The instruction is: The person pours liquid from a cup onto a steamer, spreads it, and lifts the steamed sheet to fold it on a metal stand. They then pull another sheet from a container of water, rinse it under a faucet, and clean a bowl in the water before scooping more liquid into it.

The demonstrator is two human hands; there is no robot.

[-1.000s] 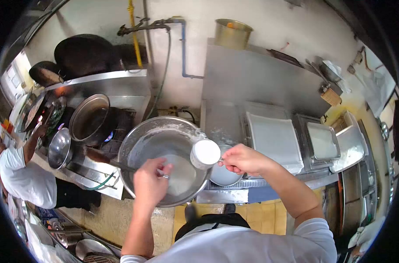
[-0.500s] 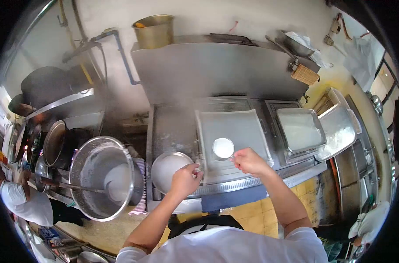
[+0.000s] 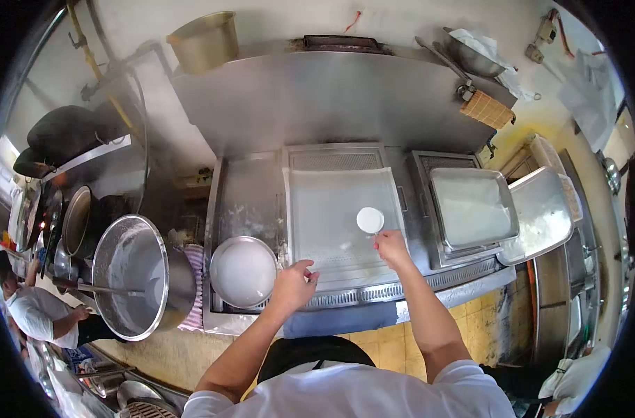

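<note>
My right hand (image 3: 391, 249) is closed around the short handle of a ladle (image 3: 370, 221) whose round cup is full of something white. The ladle is above a pale cloth sheet (image 3: 331, 202) spread over a steamer surface. My left hand (image 3: 296, 284) is near the sheet's front left corner, with thumb and forefinger apart and nothing visible between them. Just left of that hand stands a round metal bowl (image 3: 244, 272) of white liquid.
At left is a deep steel pot (image 3: 165, 279) holding white batter and a long-handled stirrer (image 3: 98, 288). Rectangular trays (image 3: 471, 205) sit to the right. A co-worker (image 3: 46, 313) stands far left; another person's sleeve (image 3: 586, 369) shows at lower right. Steam drifts above the counter.
The ladle and my right hand have moved rightward across the sheet, nearer its right edge. My left hand's fingers have spread a little. The camera view has shifted.
</note>
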